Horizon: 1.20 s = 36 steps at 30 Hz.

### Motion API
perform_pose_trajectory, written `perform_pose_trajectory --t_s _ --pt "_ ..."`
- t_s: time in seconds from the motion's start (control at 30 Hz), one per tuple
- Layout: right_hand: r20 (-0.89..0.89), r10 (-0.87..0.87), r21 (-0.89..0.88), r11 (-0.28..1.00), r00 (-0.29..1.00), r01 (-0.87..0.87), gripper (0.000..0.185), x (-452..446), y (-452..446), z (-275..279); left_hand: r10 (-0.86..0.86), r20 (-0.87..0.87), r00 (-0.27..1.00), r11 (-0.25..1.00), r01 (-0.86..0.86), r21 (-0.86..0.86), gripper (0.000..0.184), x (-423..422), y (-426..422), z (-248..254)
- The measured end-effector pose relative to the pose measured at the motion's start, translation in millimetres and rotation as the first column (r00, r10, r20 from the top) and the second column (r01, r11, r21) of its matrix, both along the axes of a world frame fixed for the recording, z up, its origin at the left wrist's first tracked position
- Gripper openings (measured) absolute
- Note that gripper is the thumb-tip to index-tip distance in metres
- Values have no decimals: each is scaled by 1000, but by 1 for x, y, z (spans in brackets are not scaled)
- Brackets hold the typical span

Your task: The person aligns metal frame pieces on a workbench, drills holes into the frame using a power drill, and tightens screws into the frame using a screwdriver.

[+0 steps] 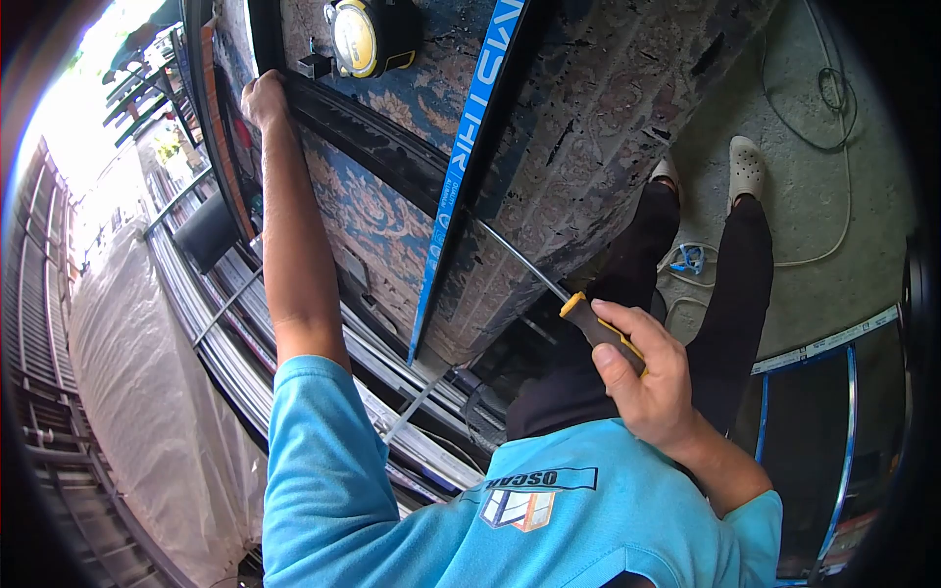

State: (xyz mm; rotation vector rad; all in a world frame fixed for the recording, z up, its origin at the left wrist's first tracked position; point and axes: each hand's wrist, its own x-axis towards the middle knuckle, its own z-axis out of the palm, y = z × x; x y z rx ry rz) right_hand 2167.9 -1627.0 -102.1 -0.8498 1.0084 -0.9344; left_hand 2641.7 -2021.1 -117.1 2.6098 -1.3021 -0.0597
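My right hand [647, 377] is closed round the yellow and black handle of a screwdriver [608, 333]. Its long metal shaft points up and left, and the tip reaches the dark frame [377, 147] beside a blue printed strip [461, 162]. At the upper left, my left hand [265, 101] rests at the corner of that frame, fingers bent over its edge. The frame lies on a worn, floral-patterned covered surface [549, 186]. A yellow and black tape measure [358, 37] is on the surface near the top.
Long metal profiles [230, 328] are stacked below and left, next to a plastic-covered bundle [147, 363]. A cable [848, 196] lies on the concrete floor [804, 245] at right. Blue-edged panels [809, 421] stand at lower right.
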Motion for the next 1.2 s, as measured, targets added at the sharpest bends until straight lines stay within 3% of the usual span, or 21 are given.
perform_pose_trajectory --t_s 0.03,0.07,0.1,0.17,0.23,0.33,0.4,0.43,0.47,0.5,0.67,0.8,0.87,0.9,0.97,1.0,1.17,1.2 --pt "319 -65 411 909 946 -76 37 -5 -5 5 -28 68 997 998 25 54 40 7 -4 0" --pt "547 -251 699 662 798 -271 38 -9 -7 8 -59 133 989 993 45 109 41 13 -7 -1" --pt "545 -251 698 664 800 -267 38 -8 -6 5 -61 129 990 993 47 106 41 5 -3 1" --pt "627 -464 752 572 626 -329 42 -6 -2 -6 -50 108 993 998 46 38 43 -17 8 4" --pt "633 -489 749 582 600 -317 42 -5 -1 -8 -122 164 979 991 111 78 44 20 -2 -7" --pt "634 -479 726 638 607 -256 43 -4 0 -6 -193 196 961 979 175 103 45 33 -5 -10" --pt "590 -353 693 682 727 -231 43 -8 -5 -1 -185 166 969 982 173 81 45 38 -5 -12" --pt "588 -352 695 681 728 -232 43 -6 -6 -1 -190 174 966 980 175 97 46 40 -5 -12" --pt "337 -102 358 933 936 -27 45 -3 -9 -3 -190 177 966 979 174 103 46 42 -6 -13" --pt "-55 -4 -105 994 998 -2 47 -1 -11 -3 -191 179 965 979 173 109 47 44 -8 -14" --pt "-307 -30 -329 941 951 -76 51 4 -7 -6 -189 200 961 981 175 83 52 39 -6 -13" --pt "-462 55 -370 896 885 -248 52 1 -11 -12 -57 66 996 998 55 32 54 40 -9 -11" --pt "-267 41 -274 955 963 -117 52 5 -12 -7 -172 161 972 984 161 76 53 56 -11 -15" --pt "-265 46 -266 957 963 -118 52 7 -10 -7 -210 191 959 976 195 98 52 60 -10 -17" --pt "-388 54 -330 924 920 -193 52 8 -9 -7 -72 18 997 994 71 77 45 31 -8 -4" --pt "-393 54 -332 923 918 -196 52 9 -10 -8 -33 -98 995 999 31 -23 37 -11 10 2" --pt "-140 51 -178 981 989 -76 53 9 -14 -16 -31 -120 992 998 24 -59 30 -23 15 6" --pt "-75 12 -74 997 997 -17 38 13 -15 -16 -24 -130 991 996 13 -84 30 -33 18 5"
